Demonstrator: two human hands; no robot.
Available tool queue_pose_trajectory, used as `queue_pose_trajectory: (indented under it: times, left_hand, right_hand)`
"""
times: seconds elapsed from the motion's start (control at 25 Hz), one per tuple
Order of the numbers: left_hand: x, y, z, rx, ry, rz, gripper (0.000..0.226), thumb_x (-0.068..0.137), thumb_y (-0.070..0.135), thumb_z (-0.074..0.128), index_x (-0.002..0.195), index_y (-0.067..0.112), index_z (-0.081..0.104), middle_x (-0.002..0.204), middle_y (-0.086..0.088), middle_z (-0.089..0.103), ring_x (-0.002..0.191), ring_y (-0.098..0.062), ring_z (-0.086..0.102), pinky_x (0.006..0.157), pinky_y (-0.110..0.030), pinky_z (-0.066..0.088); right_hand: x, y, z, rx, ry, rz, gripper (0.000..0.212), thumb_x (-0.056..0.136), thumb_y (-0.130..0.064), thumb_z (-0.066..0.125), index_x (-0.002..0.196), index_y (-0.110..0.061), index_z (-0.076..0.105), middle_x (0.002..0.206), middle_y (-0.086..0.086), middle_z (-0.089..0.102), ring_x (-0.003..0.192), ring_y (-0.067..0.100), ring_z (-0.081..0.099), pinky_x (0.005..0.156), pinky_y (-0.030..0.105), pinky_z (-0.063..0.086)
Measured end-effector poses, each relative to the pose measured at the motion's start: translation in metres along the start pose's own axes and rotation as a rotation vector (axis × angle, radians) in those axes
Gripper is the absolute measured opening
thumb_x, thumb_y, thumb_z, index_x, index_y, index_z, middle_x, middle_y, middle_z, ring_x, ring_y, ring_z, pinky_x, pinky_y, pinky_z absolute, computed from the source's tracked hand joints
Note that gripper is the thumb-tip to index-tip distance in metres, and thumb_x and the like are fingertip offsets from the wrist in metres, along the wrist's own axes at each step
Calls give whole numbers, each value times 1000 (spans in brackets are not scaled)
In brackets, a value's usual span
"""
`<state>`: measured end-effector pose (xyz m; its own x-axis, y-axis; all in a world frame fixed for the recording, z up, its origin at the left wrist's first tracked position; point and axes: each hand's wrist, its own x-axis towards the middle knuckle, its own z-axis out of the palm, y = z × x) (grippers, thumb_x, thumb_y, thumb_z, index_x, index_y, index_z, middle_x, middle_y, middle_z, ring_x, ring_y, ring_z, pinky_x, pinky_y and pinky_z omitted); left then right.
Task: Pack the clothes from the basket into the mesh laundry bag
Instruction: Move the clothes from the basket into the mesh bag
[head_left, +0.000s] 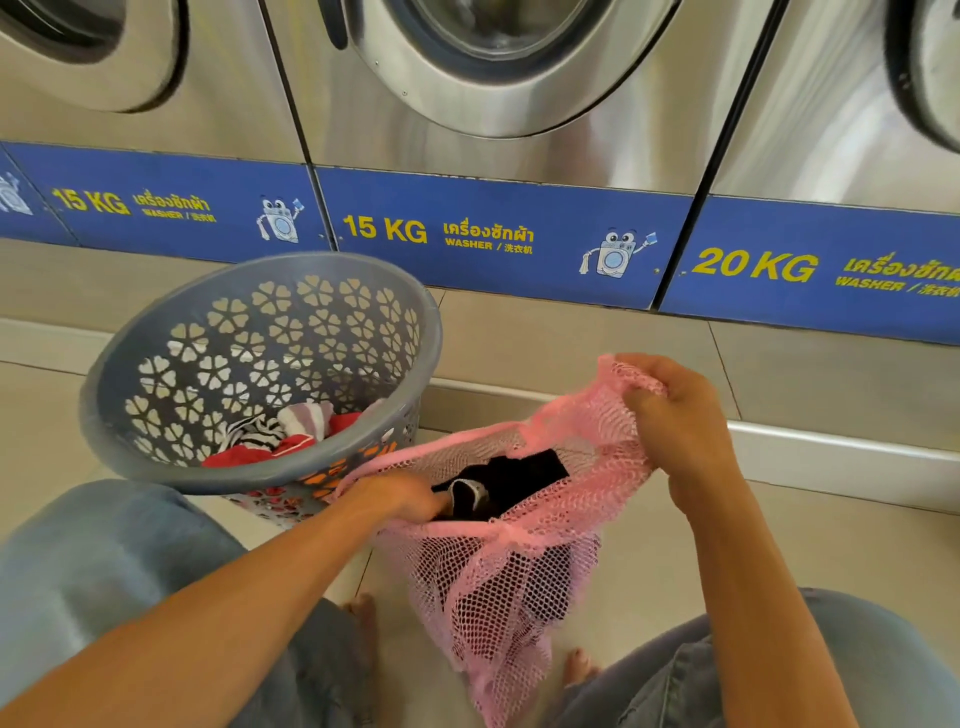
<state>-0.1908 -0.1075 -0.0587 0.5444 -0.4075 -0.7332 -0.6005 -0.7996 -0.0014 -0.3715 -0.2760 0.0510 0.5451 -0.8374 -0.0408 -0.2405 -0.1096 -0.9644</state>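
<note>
While the right hand (670, 415) clamps the pink mesh laundry bag (498, 566) open and the left hand (395, 496) pushes a black garment (514, 480) inside, fingers hidden, grip unclear, the rim could sag shut, with clothes (275, 436) waiting in the basket (171, 457).

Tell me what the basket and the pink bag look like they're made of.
Basket: looks like moulded grey plastic, matte, with clover-shaped cutouts through rigid walls. Bag: soft pink mesh, probably synthetic netting; open weave shows dark clothes through it and it bunches where gripped.
</note>
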Motion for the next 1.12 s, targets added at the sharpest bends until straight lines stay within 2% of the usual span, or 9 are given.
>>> queue_pose_trajectory:
  times: [0.12, 0.2, 0.4, 0.6, 0.76, 0.88, 0.96, 1.04, 1.12]
  left_hand:
    - [0, -9, -4, 113, -292, 16, 65, 80, 50, 66, 131, 11, 58, 129, -5, 62, 106, -24, 62, 89, -34, 53]
    - [-7, -14, -6, 205, -379, 82, 78, 74, 51, 69, 138, 10, 51, 141, -5, 55, 117, -26, 59, 96, -37, 53]
    - [-22, -28, -20, -2, -260, 162, 111, 59, 55, 80, 153, 25, 29, 155, -1, 38, 131, -28, 49, 106, -45, 47]
    - [-41, -21, -42, -376, -251, 304, 109, 78, 37, 81, 159, 31, 9, 164, 1, 21, 147, -25, 30, 116, -39, 35]
    - [-67, -27, -71, -533, -122, 415, 87, 87, 33, 75, 156, 25, 24, 157, -3, 37, 139, -21, 43, 113, -39, 40]
    - [-81, -43, -88, -705, -13, 490, 59, 93, 24, 67, 146, 16, 42, 129, -8, 65, 112, -19, 67, 100, -38, 54]
    - [-85, -58, -101, -829, 130, 525, 45, 94, 20, 66, 137, 15, 53, 115, -10, 71, 102, -19, 72, 95, -36, 57]
    - [-83, -75, -110, -913, 277, 480, 35, 94, 18, 66, 129, 16, 60, 113, -10, 72, 101, -19, 73, 93, -36, 58]
    - [-72, -91, -112, -874, 359, 375, 30, 95, 20, 65, 124, 18, 62, 114, -9, 70, 100, -19, 71, 90, -35, 59]
  right_hand:
    - [-2, 2, 14, 28, -36, -22, 36, 91, -3, 57, 112, -26, 74, 103, -12, 73, 101, 12, 68, 83, 31, 55]
    - [-2, -6, 16, 123, 42, -81, 31, 92, -5, 60, 110, -26, 75, 101, -11, 74, 96, 9, 69, 80, 29, 55]
    - [2, -9, 15, 135, 81, -104, 29, 93, -9, 62, 113, -27, 73, 101, -10, 74, 93, 11, 70, 79, 34, 57]
    - [-3, -11, 56, -2, -212, -60, 48, 93, -5, 62, 130, -34, 65, 132, -13, 61, 105, 1, 61, 88, 20, 48]
    - [-3, -17, 83, -16, -293, -45, 55, 92, -4, 61, 136, -38, 60, 142, -11, 54, 124, 5, 48, 99, 24, 38]
    - [-1, -19, 106, -31, -291, -55, 55, 91, -4, 58, 134, -39, 61, 143, -9, 55, 112, 3, 52, 88, 21, 40]
    - [0, -19, 119, -25, -314, -51, 57, 90, -4, 57, 133, -41, 61, 139, -8, 59, 83, -2, 61, 69, 19, 46]
    - [-1, -19, 130, -22, -337, -7, 60, 90, -1, 54, 134, -42, 60, 122, -6, 68, 42, -3, 48, 42, 18, 40]
    - [-4, -20, 140, -18, -352, 23, 61, 91, 1, 51, 136, -40, 59, 93, -18, 67, 32, 0, 39, 34, 19, 34]
